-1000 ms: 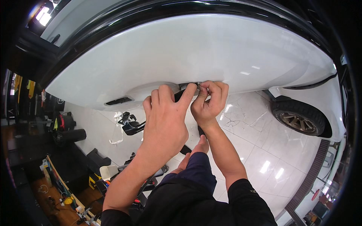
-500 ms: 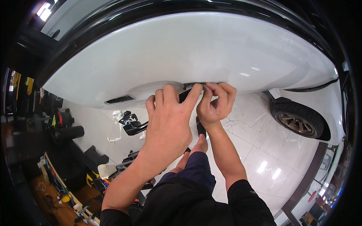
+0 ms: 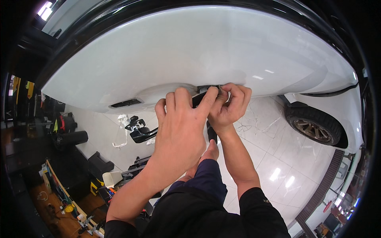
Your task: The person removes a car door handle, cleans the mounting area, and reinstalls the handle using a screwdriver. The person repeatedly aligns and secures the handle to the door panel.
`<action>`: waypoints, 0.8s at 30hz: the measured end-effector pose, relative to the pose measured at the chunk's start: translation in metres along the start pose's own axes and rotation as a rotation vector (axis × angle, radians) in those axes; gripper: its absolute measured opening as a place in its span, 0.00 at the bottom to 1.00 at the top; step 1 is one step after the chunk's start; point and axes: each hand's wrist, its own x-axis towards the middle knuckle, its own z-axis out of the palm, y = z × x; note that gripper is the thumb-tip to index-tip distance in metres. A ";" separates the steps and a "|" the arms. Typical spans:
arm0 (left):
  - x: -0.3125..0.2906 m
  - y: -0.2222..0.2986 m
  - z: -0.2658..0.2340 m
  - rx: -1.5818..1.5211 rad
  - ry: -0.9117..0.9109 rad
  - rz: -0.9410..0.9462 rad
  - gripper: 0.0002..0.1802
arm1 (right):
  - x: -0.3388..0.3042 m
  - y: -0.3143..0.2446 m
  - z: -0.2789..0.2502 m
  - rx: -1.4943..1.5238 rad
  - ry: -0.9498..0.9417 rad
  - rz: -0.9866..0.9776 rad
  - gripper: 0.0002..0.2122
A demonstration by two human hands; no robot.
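My left hand (image 3: 180,123), seen from its back with fingers bent, reaches up to a white car door (image 3: 174,51). A black piece (image 3: 197,99) shows between its index and middle fingers. My right hand (image 3: 230,105) is closed in a pinch beside the left index fingertip. Both sets of fingertips meet at a dark slot (image 3: 204,88) in the door, and what the right fingers grip there is hidden. Further left in the door is an oblong dark opening (image 3: 126,103). On the floor below lies a glossy black door handle (image 3: 143,134).
To the right is a wheel (image 3: 313,125) with a bronze rim. A workbench (image 3: 67,198) with tools and a black cylinder (image 3: 71,139) stand at left. Crumpled film (image 3: 123,121) lies on the tiled floor (image 3: 262,154). A tool cart (image 3: 119,182) is beside my left forearm.
Both hands have shifted slightly to the right along the slot, the left index finger reaching further over. The view has also moved a little against the door.
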 end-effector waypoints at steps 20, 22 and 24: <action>0.003 0.000 0.000 0.027 -0.023 -0.021 0.43 | -0.003 0.022 -0.010 0.020 -0.145 -0.133 0.10; 0.003 0.000 0.000 0.030 -0.021 -0.023 0.43 | -0.001 0.023 -0.013 0.045 -0.170 -0.131 0.10; 0.003 0.000 -0.001 0.026 -0.022 -0.029 0.43 | 0.000 0.023 -0.015 0.072 -0.179 -0.125 0.10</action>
